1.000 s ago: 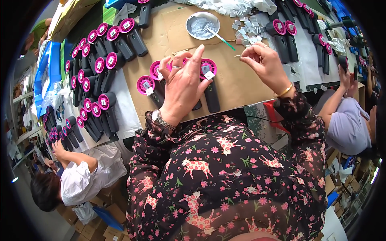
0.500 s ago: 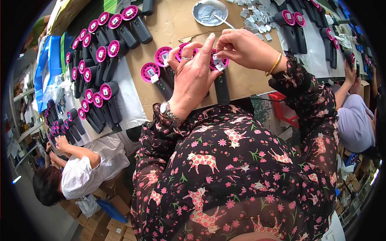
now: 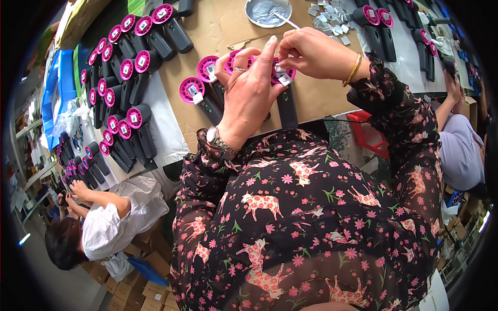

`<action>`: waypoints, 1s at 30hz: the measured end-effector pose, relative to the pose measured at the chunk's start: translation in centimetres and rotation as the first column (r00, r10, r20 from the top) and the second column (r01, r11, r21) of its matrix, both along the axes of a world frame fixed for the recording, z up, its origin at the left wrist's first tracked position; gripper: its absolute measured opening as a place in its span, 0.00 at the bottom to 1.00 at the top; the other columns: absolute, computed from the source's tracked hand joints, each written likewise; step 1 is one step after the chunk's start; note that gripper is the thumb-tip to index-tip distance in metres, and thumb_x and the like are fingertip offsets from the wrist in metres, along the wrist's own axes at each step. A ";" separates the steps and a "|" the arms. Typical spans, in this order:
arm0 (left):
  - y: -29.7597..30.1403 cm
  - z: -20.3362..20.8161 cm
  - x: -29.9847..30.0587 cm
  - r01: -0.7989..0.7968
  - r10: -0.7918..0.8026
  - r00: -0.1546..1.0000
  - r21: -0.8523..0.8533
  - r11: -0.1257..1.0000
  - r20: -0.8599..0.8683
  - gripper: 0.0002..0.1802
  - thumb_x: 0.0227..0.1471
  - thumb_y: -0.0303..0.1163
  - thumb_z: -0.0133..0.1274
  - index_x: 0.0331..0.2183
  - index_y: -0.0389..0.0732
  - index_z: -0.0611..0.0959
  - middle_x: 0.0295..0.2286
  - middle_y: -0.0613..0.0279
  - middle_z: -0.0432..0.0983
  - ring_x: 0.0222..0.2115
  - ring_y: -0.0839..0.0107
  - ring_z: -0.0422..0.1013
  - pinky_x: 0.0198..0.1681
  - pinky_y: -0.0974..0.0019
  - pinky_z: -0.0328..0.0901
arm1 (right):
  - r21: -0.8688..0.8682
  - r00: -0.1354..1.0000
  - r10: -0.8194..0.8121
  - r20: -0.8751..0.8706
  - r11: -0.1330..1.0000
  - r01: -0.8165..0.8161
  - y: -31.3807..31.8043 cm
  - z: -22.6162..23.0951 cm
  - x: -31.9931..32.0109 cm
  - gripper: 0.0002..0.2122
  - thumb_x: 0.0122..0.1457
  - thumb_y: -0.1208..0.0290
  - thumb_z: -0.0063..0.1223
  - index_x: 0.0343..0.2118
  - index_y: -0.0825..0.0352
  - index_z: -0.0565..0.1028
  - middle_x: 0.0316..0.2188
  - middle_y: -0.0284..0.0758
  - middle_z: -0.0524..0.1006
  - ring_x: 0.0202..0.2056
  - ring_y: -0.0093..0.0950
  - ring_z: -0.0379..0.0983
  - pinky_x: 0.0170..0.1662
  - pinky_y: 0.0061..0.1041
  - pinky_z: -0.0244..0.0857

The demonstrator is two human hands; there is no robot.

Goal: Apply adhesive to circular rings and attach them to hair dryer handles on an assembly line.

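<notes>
Grey paste (image 3: 264, 10) sits top centre; pinched right fingers (image 3: 290, 45) and spread left fingers (image 3: 267, 51) partly hide a pink-headed black device (image 3: 288, 110), handle downward.

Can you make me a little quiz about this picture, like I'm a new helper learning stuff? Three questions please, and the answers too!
1. True or false: the right grip is close to a pink wheel on a black handle.

2. Pick one. What is in the white bowl with the stick?
A) red beads
B) grey paste
C) green leaves

3. Is the gold bracelet on the side of the left grip or the right grip?

Key:
1. True.
2. B, grey paste.
3. The right grip; the watch is on the left side.
</notes>
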State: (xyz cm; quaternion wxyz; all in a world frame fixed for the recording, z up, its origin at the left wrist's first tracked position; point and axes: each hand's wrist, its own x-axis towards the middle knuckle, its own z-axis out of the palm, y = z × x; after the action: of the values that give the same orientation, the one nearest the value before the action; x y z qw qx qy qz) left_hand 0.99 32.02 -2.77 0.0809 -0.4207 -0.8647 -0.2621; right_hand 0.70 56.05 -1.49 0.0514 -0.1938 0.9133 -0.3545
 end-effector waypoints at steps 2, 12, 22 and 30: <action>0.1 0.0 -0.2 0.006 -0.006 1.000 -0.006 1.000 0.006 0.59 0.47 0.38 0.77 0.75 0.45 0.66 0.38 0.71 0.87 0.61 0.65 0.70 0.69 0.40 0.44 | 0.050 0.999 0.041 -0.016 0.998 -0.040 0.1 0.4 -0.4 0.08 0.62 0.73 0.69 0.34 0.73 0.82 0.30 0.42 0.82 0.33 0.41 0.80 0.39 0.37 0.74; 0.1 -0.4 -0.2 -0.008 0.008 1.000 -0.015 1.000 0.000 0.60 0.47 0.39 0.79 0.75 0.47 0.66 0.45 0.71 0.88 0.62 0.64 0.71 0.69 0.43 0.44 | 0.058 0.990 0.036 0.133 0.997 -0.044 -0.3 2.7 -1.1 0.09 0.60 0.74 0.69 0.32 0.75 0.81 0.24 0.44 0.80 0.28 0.39 0.79 0.36 0.37 0.73; 0.0 -0.4 0.0 -0.006 0.006 1.000 -0.010 1.000 -0.002 0.60 0.47 0.41 0.79 0.75 0.48 0.65 0.49 0.72 0.88 0.62 0.64 0.70 0.69 0.44 0.45 | 0.018 0.986 0.026 0.167 0.999 -0.030 -0.1 1.4 -0.8 0.09 0.60 0.72 0.70 0.33 0.74 0.82 0.24 0.44 0.81 0.27 0.40 0.79 0.36 0.37 0.73; 0.4 -0.2 0.0 0.010 -0.010 1.000 0.027 1.000 -0.017 0.61 0.46 0.38 0.78 0.75 0.44 0.64 0.38 0.72 0.87 0.60 0.65 0.72 0.69 0.41 0.44 | 0.097 0.976 0.090 0.200 0.989 -0.112 -0.1 1.4 -1.5 0.12 0.58 0.70 0.72 0.29 0.74 0.82 0.22 0.42 0.79 0.28 0.40 0.79 0.36 0.38 0.73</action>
State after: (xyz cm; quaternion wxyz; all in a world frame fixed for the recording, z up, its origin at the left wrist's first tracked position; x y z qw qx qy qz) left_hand 1.01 32.41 -3.01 0.0924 -0.4261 -0.8583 -0.2706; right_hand -0.83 55.92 -0.11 0.1691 -0.2013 0.9106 -0.3188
